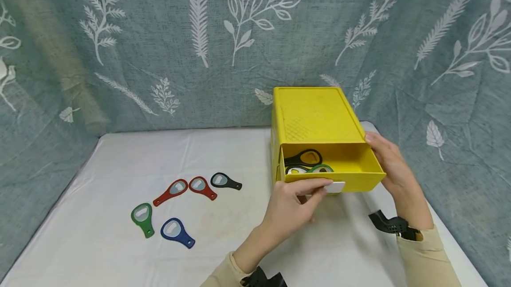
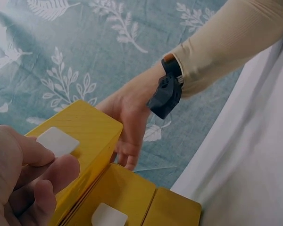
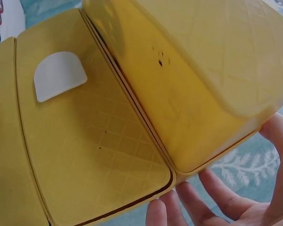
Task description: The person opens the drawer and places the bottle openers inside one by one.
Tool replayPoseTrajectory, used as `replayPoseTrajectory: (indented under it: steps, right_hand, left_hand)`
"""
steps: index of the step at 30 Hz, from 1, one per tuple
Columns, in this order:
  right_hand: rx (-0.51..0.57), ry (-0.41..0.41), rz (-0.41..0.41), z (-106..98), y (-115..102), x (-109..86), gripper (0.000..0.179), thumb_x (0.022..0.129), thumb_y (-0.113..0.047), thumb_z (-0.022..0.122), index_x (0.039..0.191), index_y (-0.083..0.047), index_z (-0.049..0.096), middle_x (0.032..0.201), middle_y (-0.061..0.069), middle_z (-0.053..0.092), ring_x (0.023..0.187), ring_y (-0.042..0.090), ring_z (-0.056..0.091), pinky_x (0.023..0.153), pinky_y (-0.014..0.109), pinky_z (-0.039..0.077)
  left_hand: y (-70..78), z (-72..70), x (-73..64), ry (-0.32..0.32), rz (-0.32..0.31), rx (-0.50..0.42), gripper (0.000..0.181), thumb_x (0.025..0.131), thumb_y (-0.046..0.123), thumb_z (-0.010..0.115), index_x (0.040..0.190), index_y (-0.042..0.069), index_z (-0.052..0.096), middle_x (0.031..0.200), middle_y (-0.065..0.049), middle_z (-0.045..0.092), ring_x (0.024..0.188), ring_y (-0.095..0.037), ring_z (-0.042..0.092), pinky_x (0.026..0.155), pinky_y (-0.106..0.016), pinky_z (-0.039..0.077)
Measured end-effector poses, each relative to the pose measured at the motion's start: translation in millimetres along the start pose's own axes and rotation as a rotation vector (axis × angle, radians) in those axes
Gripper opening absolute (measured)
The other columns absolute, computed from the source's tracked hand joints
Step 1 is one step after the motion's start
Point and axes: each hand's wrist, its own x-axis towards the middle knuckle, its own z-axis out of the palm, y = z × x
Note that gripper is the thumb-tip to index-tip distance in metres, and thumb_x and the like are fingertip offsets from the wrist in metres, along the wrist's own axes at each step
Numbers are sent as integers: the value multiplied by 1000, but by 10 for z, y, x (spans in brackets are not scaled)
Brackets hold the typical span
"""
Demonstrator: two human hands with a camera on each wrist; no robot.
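A yellow drawer box (image 1: 319,112) stands at the right of the table, its top drawer (image 1: 361,183) pulled out. With thumb and fingers, my left hand (image 1: 283,211) pinches the white tab (image 2: 59,141) on that drawer's front. My right hand (image 1: 393,171) steadies the box's right side; its fingers (image 3: 193,200) lie along the wall in the right wrist view. Inside the drawer are a black bottle opener (image 1: 294,160), a green-rimmed one and a dark-rimmed one, partly hidden by the front.
On the white cloth at left lie two red bottle openers (image 1: 164,194), a black bottle opener (image 1: 233,184), a green bottle opener (image 1: 147,227) and a blue bottle opener (image 1: 183,236). Lower drawers (image 3: 75,155) with white tabs are closed. A leaf-patterned curtain (image 1: 155,47) hangs behind.
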Motion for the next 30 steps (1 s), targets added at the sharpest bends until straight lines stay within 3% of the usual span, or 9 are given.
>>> replayPoseTrajectory:
  steps: [8,16,23,30]
  right_hand:
    - [35,-11,-17,19,5,0,25,105,-21,48,116,-14,69,108,3,64,91,17,61,77,27,54]
    - [-34,43,-5,24,3,4,25,104,-27,51,119,-16,68,112,-1,62,102,18,54,89,31,44]
    - [-25,32,-22,38,14,23,23,104,-25,51,115,-14,69,107,-1,64,99,18,55,85,30,46]
    - [-38,33,-28,24,5,23,23,104,-25,51,117,-14,67,109,0,63,100,18,55,83,30,48]
  left_hand:
    - [-50,-24,68,-6,-21,-22,22,93,6,68,111,14,76,87,0,73,38,-2,52,34,-21,39]
    - [-179,-92,171,-38,-24,-3,24,95,9,66,117,15,74,95,-1,74,39,-4,54,34,-24,38]
    - [-260,-138,252,-49,-34,-4,25,96,9,64,118,16,73,96,-3,74,39,-13,56,35,-27,39]
    - [-272,-136,306,-50,-37,20,25,96,10,65,118,15,74,95,1,74,39,-10,55,35,-26,38]
